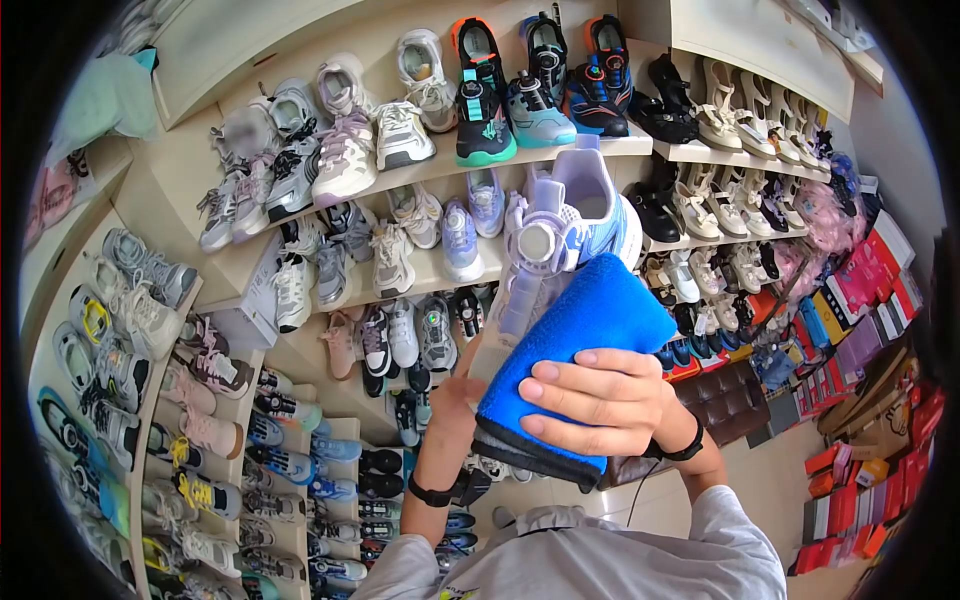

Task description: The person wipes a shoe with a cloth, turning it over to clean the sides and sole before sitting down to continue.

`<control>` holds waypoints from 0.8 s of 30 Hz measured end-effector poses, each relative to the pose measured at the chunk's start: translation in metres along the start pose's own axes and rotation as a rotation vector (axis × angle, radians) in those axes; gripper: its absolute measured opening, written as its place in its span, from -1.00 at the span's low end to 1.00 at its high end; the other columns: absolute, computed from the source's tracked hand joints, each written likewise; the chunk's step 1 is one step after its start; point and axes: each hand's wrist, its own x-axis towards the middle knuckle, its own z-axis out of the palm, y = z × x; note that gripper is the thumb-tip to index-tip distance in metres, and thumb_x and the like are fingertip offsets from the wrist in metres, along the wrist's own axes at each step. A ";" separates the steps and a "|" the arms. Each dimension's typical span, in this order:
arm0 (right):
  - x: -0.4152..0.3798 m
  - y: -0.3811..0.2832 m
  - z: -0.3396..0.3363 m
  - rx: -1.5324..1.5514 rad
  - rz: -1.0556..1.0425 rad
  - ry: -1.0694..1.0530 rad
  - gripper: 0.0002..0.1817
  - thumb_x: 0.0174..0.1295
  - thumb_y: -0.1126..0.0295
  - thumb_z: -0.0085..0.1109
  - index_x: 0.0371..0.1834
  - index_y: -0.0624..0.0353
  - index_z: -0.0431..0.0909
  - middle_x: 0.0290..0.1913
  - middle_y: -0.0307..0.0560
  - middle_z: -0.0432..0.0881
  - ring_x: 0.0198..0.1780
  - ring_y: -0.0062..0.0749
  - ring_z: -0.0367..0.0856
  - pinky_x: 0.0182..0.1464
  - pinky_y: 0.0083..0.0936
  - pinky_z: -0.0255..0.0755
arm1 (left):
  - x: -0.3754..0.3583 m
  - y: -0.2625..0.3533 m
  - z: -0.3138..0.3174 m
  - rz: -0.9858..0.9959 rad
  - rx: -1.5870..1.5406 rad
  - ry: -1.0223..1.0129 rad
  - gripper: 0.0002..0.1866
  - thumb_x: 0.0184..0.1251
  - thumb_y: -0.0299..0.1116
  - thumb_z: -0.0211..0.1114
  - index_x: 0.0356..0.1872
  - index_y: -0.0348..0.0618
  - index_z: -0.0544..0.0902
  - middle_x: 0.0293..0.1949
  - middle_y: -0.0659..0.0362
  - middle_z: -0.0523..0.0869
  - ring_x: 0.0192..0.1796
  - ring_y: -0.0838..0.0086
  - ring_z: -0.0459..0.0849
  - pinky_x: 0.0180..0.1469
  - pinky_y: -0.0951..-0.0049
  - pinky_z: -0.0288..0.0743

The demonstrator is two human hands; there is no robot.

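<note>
A white, lavender and blue shoe [608, 222] is held up in the middle of the scene, in front of the shelves, with its opening and heel loop toward the far side. A round dial [536, 241] sits on its strap. The near part of the shoe is hidden by a folded blue cloth [575, 335] with a dark edge.

The right hand [600, 405] lies over the near part of the cloth, its fingers side by side and bent round it in a closed hold, pointing left. The left hand [462, 392] is at the left edge of the cloth, below the shoe's strap; it is blurred and its fingers are mostly hidden, so how far they are open and what they grip cannot be told. Each wrist has a black band.

Beyond the shoe, a long upper shelf [600, 148] carries pale sneakers [400, 135] at the left and dark sneakers with bright trim [485, 108] nearer the middle. Strapped cream shoes [720, 110] and black ones stand farther right. More rows of sneakers fill the shelves at the left, beside a white box [246, 318]. At the right are a brown tufted seat [722, 402], pink plastic-wrapped items [835, 218] and stacks of mostly red boxes [845, 508].
</note>
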 end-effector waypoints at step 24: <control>-0.015 0.048 0.004 -0.225 0.575 0.399 -0.57 0.22 0.37 0.38 0.11 0.39 0.65 0.17 0.21 0.70 0.23 0.09 0.66 0.33 -0.11 0.45 | 0.006 0.012 0.072 0.006 0.071 -0.180 0.05 -0.05 -0.27 0.33 0.56 -0.40 0.11 0.39 -0.13 0.47 0.41 0.13 0.51 0.49 0.24 0.34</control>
